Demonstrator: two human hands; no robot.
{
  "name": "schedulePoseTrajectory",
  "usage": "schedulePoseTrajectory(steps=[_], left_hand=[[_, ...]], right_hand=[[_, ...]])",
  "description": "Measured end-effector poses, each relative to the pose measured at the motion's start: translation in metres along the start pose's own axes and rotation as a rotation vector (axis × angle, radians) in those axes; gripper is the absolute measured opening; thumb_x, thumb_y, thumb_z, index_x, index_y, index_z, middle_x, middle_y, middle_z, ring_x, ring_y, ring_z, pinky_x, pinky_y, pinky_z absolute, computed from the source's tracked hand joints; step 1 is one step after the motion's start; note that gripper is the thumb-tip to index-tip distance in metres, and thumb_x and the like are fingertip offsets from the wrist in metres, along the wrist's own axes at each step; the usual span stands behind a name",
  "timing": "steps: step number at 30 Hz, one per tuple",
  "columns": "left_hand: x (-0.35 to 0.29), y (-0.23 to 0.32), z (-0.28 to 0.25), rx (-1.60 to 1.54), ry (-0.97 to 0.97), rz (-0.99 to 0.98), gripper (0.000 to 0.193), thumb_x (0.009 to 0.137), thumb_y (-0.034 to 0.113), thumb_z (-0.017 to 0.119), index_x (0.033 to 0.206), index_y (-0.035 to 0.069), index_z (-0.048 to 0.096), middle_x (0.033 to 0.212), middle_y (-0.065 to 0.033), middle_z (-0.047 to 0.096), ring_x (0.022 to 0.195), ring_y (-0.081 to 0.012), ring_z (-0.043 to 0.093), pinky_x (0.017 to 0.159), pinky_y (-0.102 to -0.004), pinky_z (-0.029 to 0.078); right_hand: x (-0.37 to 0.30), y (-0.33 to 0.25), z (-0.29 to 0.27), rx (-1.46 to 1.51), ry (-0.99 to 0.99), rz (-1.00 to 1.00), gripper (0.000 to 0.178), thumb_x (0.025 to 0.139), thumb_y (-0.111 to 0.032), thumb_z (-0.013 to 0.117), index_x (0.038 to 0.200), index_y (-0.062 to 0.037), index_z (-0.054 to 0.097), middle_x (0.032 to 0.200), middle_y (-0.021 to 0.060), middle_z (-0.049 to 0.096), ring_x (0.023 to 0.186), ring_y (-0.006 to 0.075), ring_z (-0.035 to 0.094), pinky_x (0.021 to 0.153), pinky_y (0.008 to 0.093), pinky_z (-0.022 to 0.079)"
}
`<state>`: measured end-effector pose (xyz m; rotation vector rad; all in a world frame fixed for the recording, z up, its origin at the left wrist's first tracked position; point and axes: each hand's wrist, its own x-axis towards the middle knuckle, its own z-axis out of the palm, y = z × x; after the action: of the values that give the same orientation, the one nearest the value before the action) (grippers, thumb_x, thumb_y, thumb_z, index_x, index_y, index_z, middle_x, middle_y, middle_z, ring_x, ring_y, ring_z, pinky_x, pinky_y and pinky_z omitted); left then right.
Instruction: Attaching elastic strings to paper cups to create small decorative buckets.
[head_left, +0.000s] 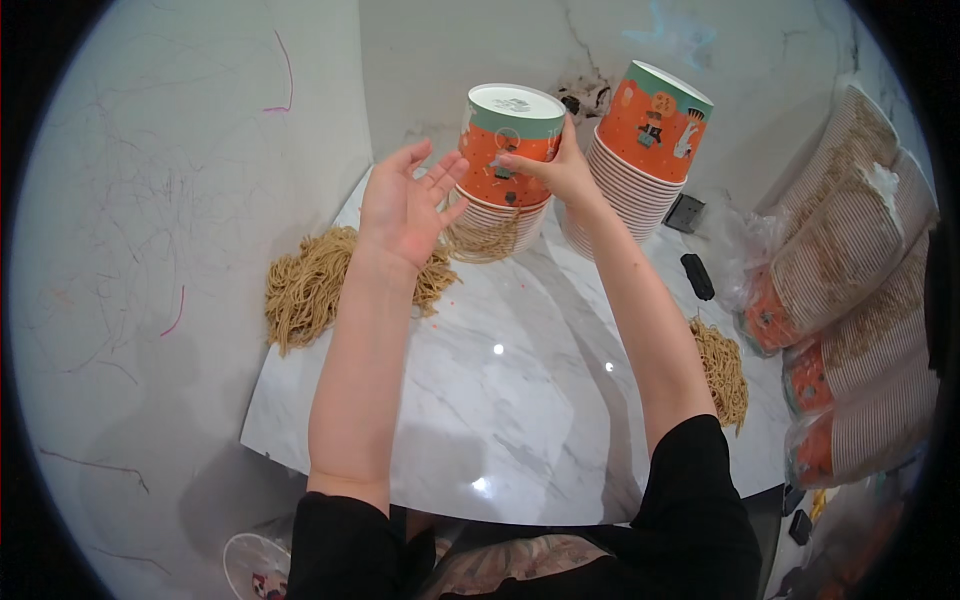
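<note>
Two stacks of upside-down paper buckets stand at the far side of the table. My right hand (565,172) grips the orange and green top bucket (512,140) of the nearer stack, thumb across its front and fingers round its right side. To the left of that stack, my left hand (410,205) is open, palm turned up and fingers apart, holding nothing. A few tan noodle-like strands (483,241) lie against the lower rims of this stack. Behind my left forearm is a large heap of the same strands (308,285). The second bucket stack (655,125) leans slightly, right of my right hand.
The white marbled table (500,400) meets a wall on the left. Another strand bundle (720,375) lies at its right edge, near a black object (697,277) and a dark square box (685,213). Bagged bucket stacks (840,230) crowd the right. A bin (255,565) stands lower left.
</note>
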<state>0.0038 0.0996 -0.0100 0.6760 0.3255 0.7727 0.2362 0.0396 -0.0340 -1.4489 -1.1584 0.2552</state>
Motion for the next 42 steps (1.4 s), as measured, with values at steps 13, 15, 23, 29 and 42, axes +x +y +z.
schedulePoseTrajectory(steps=[13, 15, 23, 29, 42], left_hand=[[0.002, 0.0, -0.003, 0.006, 0.007, -0.056, 0.048, 0.099, 0.027, 0.056, 0.138, 0.006, 0.038, 0.136, -0.0177, 0.051, 0.131, -0.027, 0.052, 0.112, -0.0599, 0.029], [-0.001, 0.0, 0.001, -0.003, 0.007, -0.051, 0.049, 0.099, 0.027, 0.056, 0.139, 0.006, 0.038, 0.136, -0.0179, 0.051, 0.131, -0.0266, 0.053, 0.112, -0.0605, 0.029], [-0.007, 0.007, 0.004, -0.085, 0.032, -0.03, 0.048, 0.1, 0.024, 0.055, 0.14, 0.006, 0.037, 0.133, -0.0165, 0.051, 0.126, -0.0239, 0.055, 0.114, -0.0575, 0.029], [-0.01, 0.007, 0.006, -0.151, 0.094, -0.003, 0.048, 0.099, 0.023, 0.055, 0.141, 0.007, 0.037, 0.126, -0.0114, 0.052, 0.118, -0.0191, 0.056, 0.113, -0.0542, 0.031], [-0.003, 0.019, -0.009, -0.305, 0.26, 0.089, 0.039, 0.093, 0.021, 0.057, 0.129, 0.012, 0.044, 0.111, -0.0028, 0.053, 0.1, -0.0104, 0.055, 0.097, -0.0409, 0.034]], right_hand=[[-0.002, 0.008, 0.003, -0.046, 0.01, -0.028, 0.117, 0.066, -0.031, 0.097, 0.151, -0.0015, 0.022, 0.146, 0.0185, 0.047, 0.134, 0.0295, 0.051, 0.112, 0.0434, 0.045], [-0.002, 0.01, 0.002, -0.045, 0.012, -0.027, 0.118, 0.066, -0.031, 0.097, 0.151, -0.0016, 0.021, 0.147, 0.0187, 0.045, 0.136, 0.0292, 0.05, 0.112, 0.0439, 0.044], [-0.018, -0.007, -0.008, -0.633, 0.157, -0.216, 0.119, 0.073, -0.058, 0.086, 0.149, 0.0083, 0.024, 0.143, 0.0262, 0.045, 0.138, 0.042, 0.043, 0.113, 0.05, 0.04], [-0.011, -0.079, -0.1, -1.252, 0.627, -0.719, 0.066, 0.083, -0.04, 0.078, 0.138, -0.0097, 0.058, 0.138, 0.0163, 0.053, 0.13, 0.039, 0.048, 0.111, 0.0482, 0.035], [0.022, -0.086, -0.169, -0.956, 0.416, -0.158, 0.035, 0.081, -0.018, 0.081, 0.11, -0.0019, 0.073, 0.106, 0.0146, 0.072, 0.099, 0.0296, 0.067, 0.087, 0.0399, 0.054]])
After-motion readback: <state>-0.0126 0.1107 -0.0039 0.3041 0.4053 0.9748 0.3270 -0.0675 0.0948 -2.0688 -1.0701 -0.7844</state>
